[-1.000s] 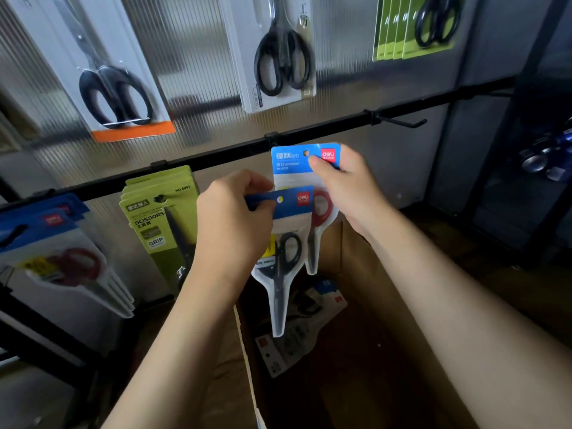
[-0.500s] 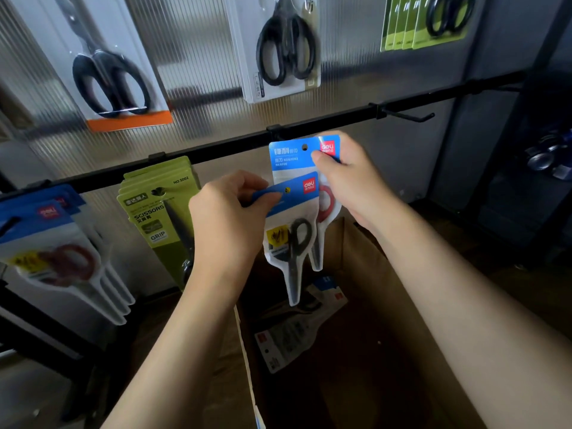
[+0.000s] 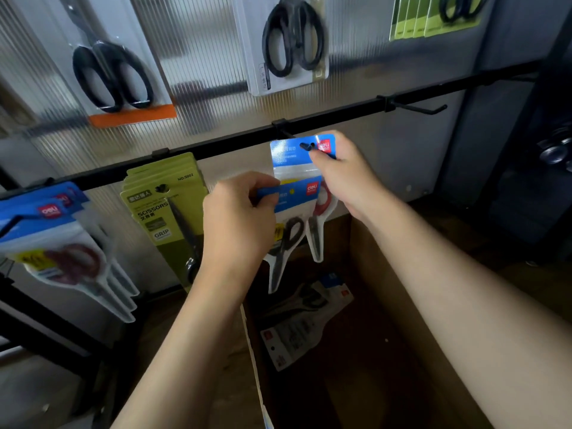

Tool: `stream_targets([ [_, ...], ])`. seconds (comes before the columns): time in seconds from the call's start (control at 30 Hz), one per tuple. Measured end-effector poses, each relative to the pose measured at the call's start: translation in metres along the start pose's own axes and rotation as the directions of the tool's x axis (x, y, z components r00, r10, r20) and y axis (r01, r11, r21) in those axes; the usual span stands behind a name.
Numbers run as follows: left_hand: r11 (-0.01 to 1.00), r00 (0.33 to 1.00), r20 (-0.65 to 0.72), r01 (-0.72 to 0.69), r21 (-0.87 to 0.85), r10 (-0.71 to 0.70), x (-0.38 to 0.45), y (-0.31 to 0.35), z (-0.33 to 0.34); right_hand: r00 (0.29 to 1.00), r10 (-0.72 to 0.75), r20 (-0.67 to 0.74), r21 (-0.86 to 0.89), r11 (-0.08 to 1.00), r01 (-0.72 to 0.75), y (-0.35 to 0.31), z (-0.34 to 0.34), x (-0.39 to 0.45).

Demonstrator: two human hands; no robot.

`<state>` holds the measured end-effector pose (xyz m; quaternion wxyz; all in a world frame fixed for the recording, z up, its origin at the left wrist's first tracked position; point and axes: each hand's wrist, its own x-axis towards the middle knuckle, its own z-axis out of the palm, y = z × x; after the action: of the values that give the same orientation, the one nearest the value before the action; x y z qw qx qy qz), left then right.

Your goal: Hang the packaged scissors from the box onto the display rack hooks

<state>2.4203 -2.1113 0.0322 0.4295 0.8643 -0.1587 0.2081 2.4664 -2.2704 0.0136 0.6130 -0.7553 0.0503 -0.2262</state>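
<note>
Dim, soft blur, wide-angle edge distortion

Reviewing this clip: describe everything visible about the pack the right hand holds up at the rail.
The red-scissors pack is a clear plastic pouch with a blue card header bearing a red logo and a hang hole. Red-handled scissors show inside, tip pointing down. It hangs roughly upright just below the black rail, its hole at the tip of the hook. The right hand pinches the header's right edge. Its lower part sits behind a second pack, held by the left hand, above the box.
</note>
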Motion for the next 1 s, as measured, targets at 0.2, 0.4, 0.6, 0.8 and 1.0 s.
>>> stream_targets([
  [0.2, 0.999, 0.999, 0.03, 0.014, -0.048, -0.013, 0.001, -0.002, 0.002, 0.998, 0.06, -0.025, 0.007, 0.998, -0.06, 0.006, 0.017, 0.021],
  [0.4, 0.997, 1.0, 0.017, 0.01, -0.081, -0.009, 0.005, -0.002, 0.002, 0.995, 0.096, 0.041, 0.064, 0.993, -0.098, 0.004, 0.02, 0.034],
  [0.6, 0.989, 1.0, 0.024, -0.003, -0.151, 0.007, 0.016, 0.008, 0.005, 0.984, 0.159, -0.084, -0.059, 0.985, -0.164, 0.024, 0.0, 0.028],
  [0.8, 0.974, 0.998, 0.055, 0.03, -0.223, -0.018, 0.031, 0.017, 0.022, 0.98, -0.002, -0.197, -0.607, 0.786, -0.12, 0.057, -0.027, 0.0],
  [1.0, 0.915, 0.99, 0.091, 0.131, -0.382, -0.104, 0.041, 0.023, 0.032, 0.987, 0.04, -0.156, -0.72, 0.68, -0.141, 0.087, -0.029, -0.029],
])
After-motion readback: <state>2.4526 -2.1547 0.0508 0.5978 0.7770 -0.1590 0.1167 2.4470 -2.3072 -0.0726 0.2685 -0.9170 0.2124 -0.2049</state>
